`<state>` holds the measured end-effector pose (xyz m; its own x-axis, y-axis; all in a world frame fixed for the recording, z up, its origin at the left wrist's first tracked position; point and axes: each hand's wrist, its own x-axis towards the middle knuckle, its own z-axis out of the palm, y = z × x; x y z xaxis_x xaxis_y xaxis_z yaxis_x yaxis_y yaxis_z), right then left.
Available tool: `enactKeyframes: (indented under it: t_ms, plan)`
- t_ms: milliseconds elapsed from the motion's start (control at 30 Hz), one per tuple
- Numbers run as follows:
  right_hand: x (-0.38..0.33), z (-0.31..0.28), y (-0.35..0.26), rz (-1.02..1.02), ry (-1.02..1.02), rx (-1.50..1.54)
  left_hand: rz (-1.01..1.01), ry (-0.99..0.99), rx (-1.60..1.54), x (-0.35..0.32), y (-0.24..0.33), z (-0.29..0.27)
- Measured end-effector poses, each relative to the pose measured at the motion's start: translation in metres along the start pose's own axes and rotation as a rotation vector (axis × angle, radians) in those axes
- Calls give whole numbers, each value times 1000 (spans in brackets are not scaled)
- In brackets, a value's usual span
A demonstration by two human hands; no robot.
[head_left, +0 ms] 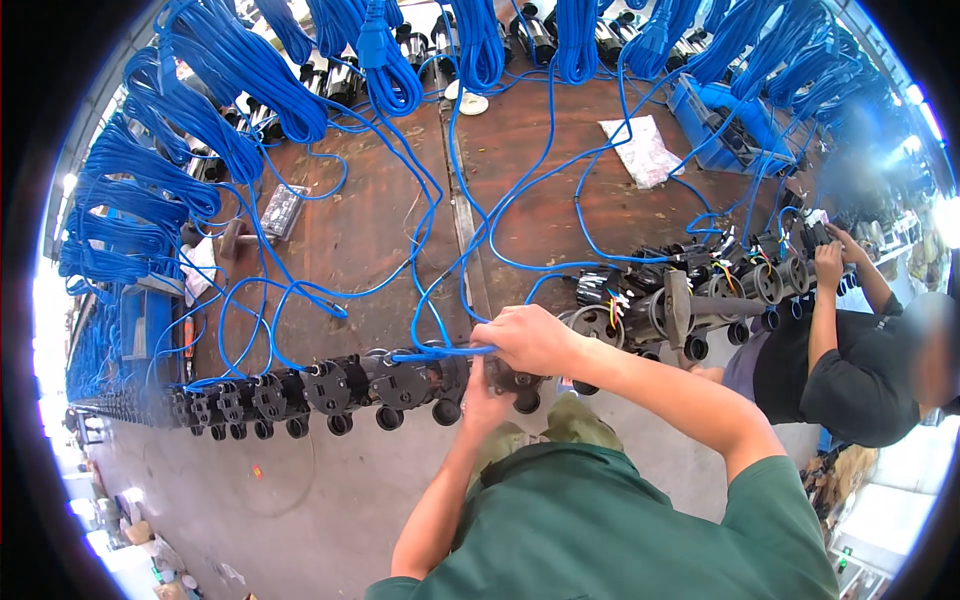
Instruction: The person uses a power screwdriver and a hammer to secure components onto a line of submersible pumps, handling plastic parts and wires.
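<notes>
Right hand (530, 338) pinches the blue cable (440, 352), left hand (487, 402) grips the black pump (515, 380); a tug could dislodge neighbouring pumps (330, 385)

We see bright blue cables (420, 215) across a reddish-brown bench (520, 170), a row of black pump bodies (330, 385) at lower left, our dark green shirt (600, 520) at bottom, and a co-worker's black shirt (850, 380) at right.
</notes>
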<state>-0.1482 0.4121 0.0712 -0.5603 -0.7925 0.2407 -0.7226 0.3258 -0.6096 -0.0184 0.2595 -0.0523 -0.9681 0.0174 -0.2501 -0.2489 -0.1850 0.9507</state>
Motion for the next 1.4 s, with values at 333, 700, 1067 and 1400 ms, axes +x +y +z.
enactKeyframes:
  t_ms: [333, 700, 1067, 1400]
  plan:
    - [3, -11, -1, -46, 69, 41, 53, -46, 51, 7, 61, 17]
    - [102, -103, -18, 408, 499, 1284, 235, 82, 21, 15, 67, 32]
    - [-195, -156, 28, 962, 241, -462, 327, 164, 97, 17, 74, 39]
    - [-244, -176, 63, 719, -125, -811, 292, 169, -18, 17, 62, 39]
